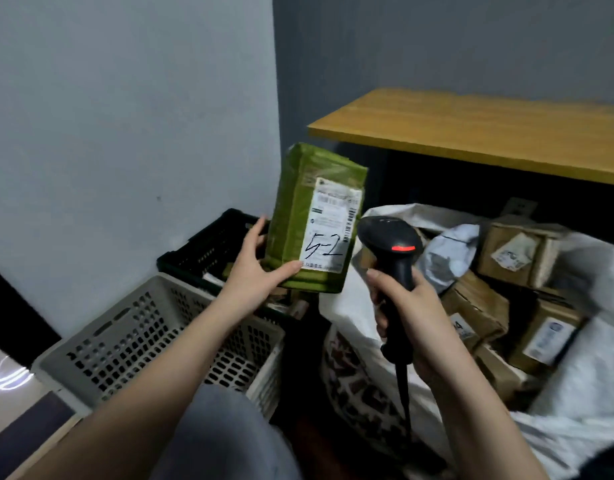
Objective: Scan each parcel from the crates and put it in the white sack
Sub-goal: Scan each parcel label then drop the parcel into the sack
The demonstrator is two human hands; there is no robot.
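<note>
At the centre of the frame my left hand point(253, 268) holds the green parcel point(316, 216) upright by its lower left corner, thumb on the white label point(330, 230) and fingers behind its left edge. The label faces me and reads "5-2" in black marker. Just right of the parcel, my right hand point(413, 317) grips the handle of the black scanner point(390, 244), fingers curled fully round it; its head sits just beside the label's lower right corner and a red light shows on it. The parcel hangs above the black crate point(208, 247), which stands behind the grey crate point(153, 334) at lower left. The white sack point(582, 393) lies open at lower right, holding brown boxes point(478, 306) and a grey mailer point(451, 251). A wooden desk point(472, 129) spans the upper right.
</note>
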